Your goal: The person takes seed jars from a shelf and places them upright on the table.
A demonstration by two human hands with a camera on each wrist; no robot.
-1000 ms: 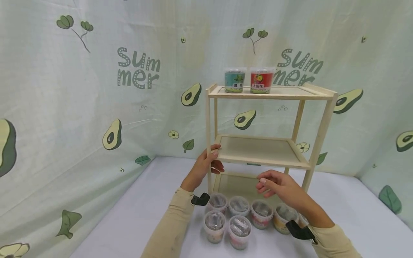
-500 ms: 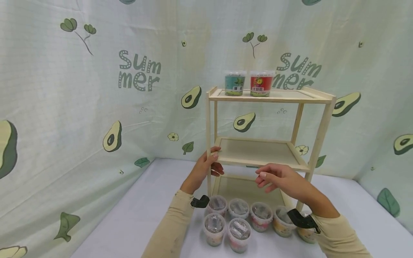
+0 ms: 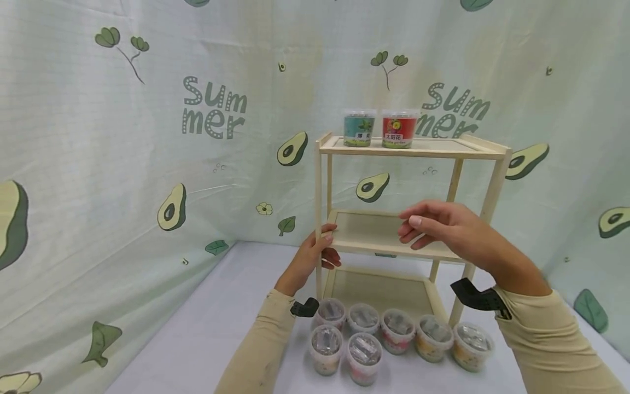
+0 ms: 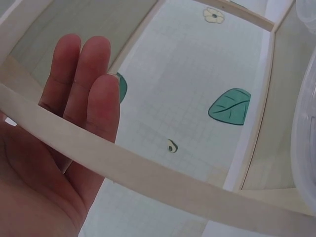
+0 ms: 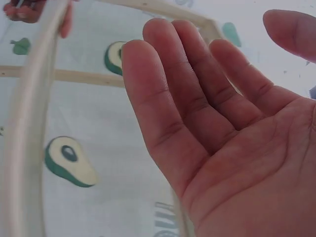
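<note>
A wooden three-tier shelf rack stands ahead. My left hand grips its left front post at the middle tier, thumb in front; the left wrist view shows fingers behind the post. Before the middle tier hovers my right hand, holding nothing, its fingers loosely bent; the palm faces its wrist camera. On the top tier sit a teal-labelled plastic tub and a red-labelled tub, side by side toward the left.
Several clear-lidded tubs stand on the white table at the rack's foot, among them a pink one and a yellowish one. The rightmost tub is by the right front post. A curtain printed with avocados hangs behind.
My right hand has risen from before the lower opening to the middle tier and shifted slightly right, uncovering the rightmost tub. The left hand keeps its place on the post.
</note>
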